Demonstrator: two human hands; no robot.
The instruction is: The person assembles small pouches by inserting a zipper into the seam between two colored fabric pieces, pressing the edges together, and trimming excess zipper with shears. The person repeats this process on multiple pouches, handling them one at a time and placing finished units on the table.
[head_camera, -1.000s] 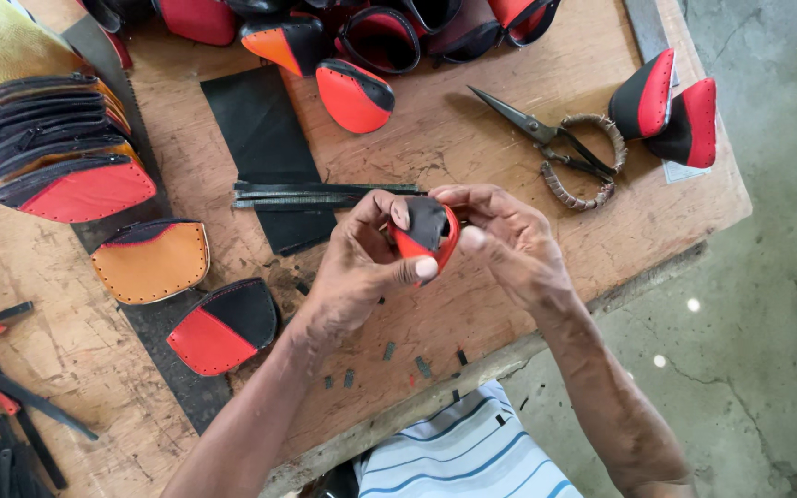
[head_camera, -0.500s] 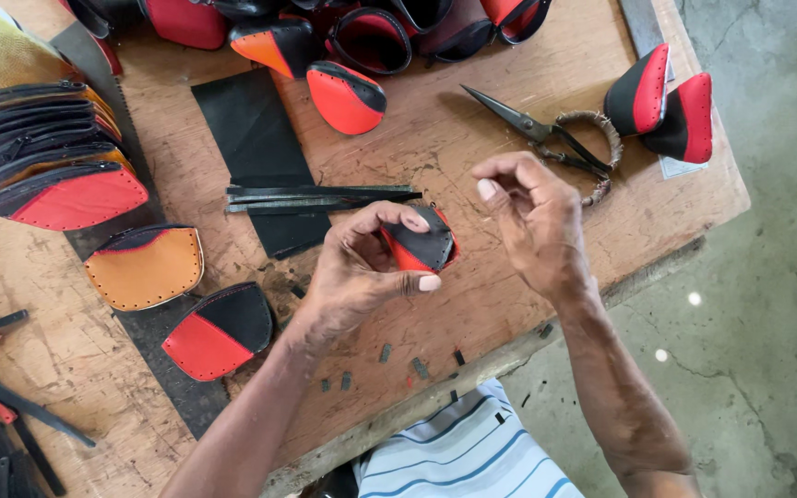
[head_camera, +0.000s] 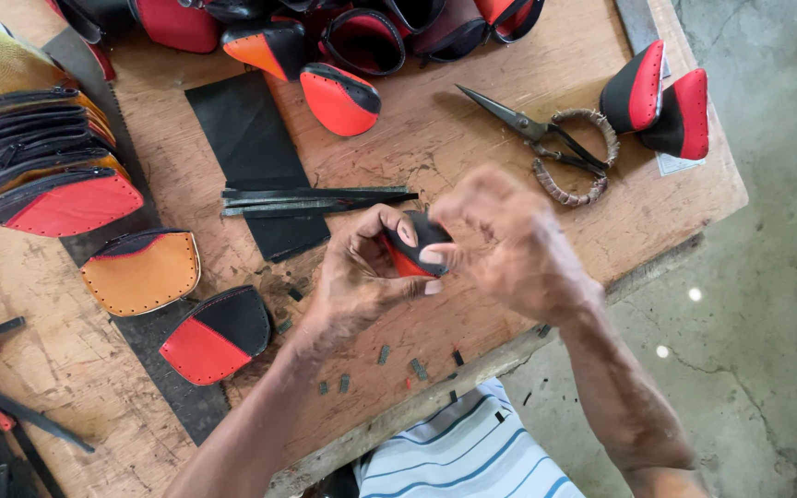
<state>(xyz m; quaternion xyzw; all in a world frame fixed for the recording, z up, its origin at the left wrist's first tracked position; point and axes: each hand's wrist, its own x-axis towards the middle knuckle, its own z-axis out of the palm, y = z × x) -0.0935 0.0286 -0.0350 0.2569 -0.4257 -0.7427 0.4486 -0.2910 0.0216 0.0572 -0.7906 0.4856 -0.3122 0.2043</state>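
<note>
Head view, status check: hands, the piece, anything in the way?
Left hand grips red-and-black leather piece. Right hand blurred, at its edge. Held above wooden bench; scissors lie apart.

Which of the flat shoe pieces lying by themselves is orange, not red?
The orange piece, dotted around its edge. The red-and-black piece lies just below it.

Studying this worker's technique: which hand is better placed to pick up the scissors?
Right. The right hand lies nearer the scissors and only touches the pouch; the left hand grips it.
</note>
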